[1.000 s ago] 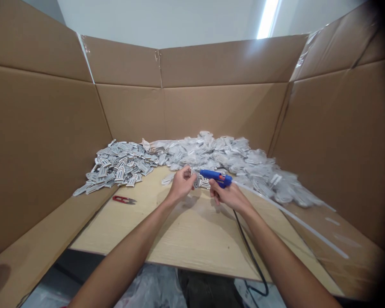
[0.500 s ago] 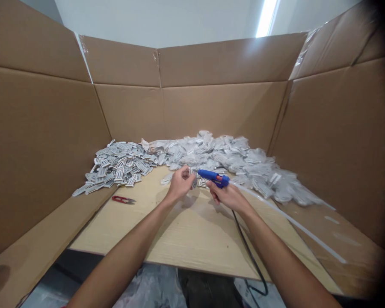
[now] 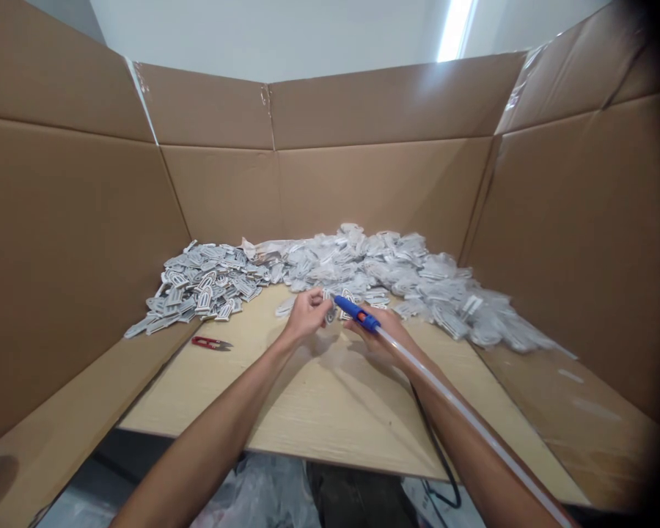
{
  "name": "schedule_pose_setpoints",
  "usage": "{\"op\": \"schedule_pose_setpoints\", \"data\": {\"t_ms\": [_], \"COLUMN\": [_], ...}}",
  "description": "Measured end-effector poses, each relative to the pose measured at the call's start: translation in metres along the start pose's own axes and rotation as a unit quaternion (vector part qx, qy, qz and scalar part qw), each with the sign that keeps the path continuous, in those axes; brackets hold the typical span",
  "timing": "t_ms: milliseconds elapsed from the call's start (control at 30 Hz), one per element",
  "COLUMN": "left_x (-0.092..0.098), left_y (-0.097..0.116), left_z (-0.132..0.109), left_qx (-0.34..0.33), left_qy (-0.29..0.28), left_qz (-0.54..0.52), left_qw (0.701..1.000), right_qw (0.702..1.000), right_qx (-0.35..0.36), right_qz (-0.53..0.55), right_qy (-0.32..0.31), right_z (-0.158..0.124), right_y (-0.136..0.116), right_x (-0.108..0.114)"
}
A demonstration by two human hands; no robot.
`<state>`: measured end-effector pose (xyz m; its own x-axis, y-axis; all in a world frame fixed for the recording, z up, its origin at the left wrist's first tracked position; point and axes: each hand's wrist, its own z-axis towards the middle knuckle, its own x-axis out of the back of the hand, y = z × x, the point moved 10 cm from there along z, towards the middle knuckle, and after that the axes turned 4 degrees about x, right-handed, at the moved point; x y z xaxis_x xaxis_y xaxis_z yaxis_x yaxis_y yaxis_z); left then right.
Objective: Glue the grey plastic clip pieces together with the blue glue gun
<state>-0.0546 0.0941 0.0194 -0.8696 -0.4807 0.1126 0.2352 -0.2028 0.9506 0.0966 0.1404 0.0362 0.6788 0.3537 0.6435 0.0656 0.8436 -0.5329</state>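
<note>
My left hand (image 3: 308,317) pinches a small grey-and-white arched patch (image 3: 328,314) between thumb and fingers, above the middle of the table. My right hand (image 3: 377,326) is wrapped round a blue glue gun (image 3: 357,312). The gun's nozzle points left, close to the patch; whether it touches I cannot tell. A long clear glue stick (image 3: 445,392) runs out of the gun's back end, over my right forearm. Just behind the gun lie more striped patches (image 3: 347,299), partly hidden by it.
Loose grey patches (image 3: 201,286) are heaped at the back left. Bagged patches (image 3: 363,260) in clear plastic spread along the back and right. Red thread snips (image 3: 212,343) lie left on the wooden table (image 3: 308,411). A black cord (image 3: 437,447) hangs over the front edge. Cardboard walls (image 3: 379,183) surround the table.
The glue gun has turned, its back end swinging down and toward me, so the glue stick now lies along my right forearm. My left hand has barely moved and keeps its patch.
</note>
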Motion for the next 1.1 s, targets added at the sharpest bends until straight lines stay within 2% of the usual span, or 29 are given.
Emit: {"op": "schedule_pose_setpoints", "data": {"t_ms": [133,233,300,367,433,467,533,633,867,967,1100], "left_x": [0.002,0.004,0.001,-0.004,-0.011,-0.016,-0.026,-0.038,-0.044,-0.043,-0.037], "left_y": [-0.002,-0.002,-0.001,0.000,-0.001,-0.002,-0.003,-0.003,0.003,0.003,-0.005], "left_z": [0.002,0.003,0.002,0.000,-0.003,-0.004,-0.007,-0.011,-0.016,-0.015,-0.012], "left_qx": [0.022,0.029,0.030,0.035,0.043,0.047,0.051,0.039,-0.009,-0.010,0.027], "left_qy": [-0.004,0.004,-0.006,-0.024,-0.047,-0.064,-0.103,-0.151,-0.179,-0.177,-0.151], "left_qz": [-0.007,-0.007,-0.008,-0.012,-0.018,-0.021,-0.023,-0.011,0.019,0.032,0.019], "left_qw": [1.000,1.000,0.999,0.999,0.998,0.997,0.993,0.988,0.984,0.984,0.988], "right_qw": [0.997,0.990,0.987,0.987,0.975,0.961,0.924,0.880,0.846,0.844,0.883], "right_qx": [0.033,0.044,0.026,-0.033,-0.124,-0.165,-0.205,-0.207,-0.180,-0.193,-0.205], "right_qz": [-0.071,-0.124,-0.111,-0.039,0.084,0.155,0.284,0.399,0.465,0.464,0.394], "right_qy": [-0.006,0.050,0.109,0.150,0.161,0.161,0.153,0.153,0.188,0.187,0.151], "right_z": [-0.003,-0.006,-0.008,-0.009,-0.010,-0.010,-0.007,-0.002,0.000,-0.003,-0.005], "right_y": [-0.002,-0.005,-0.004,0.008,0.028,0.037,0.047,0.050,0.045,0.046,0.048], "right_x": [-0.005,0.005,0.017,0.026,0.023,0.017,0.004,-0.005,0.013,0.016,0.012]}}
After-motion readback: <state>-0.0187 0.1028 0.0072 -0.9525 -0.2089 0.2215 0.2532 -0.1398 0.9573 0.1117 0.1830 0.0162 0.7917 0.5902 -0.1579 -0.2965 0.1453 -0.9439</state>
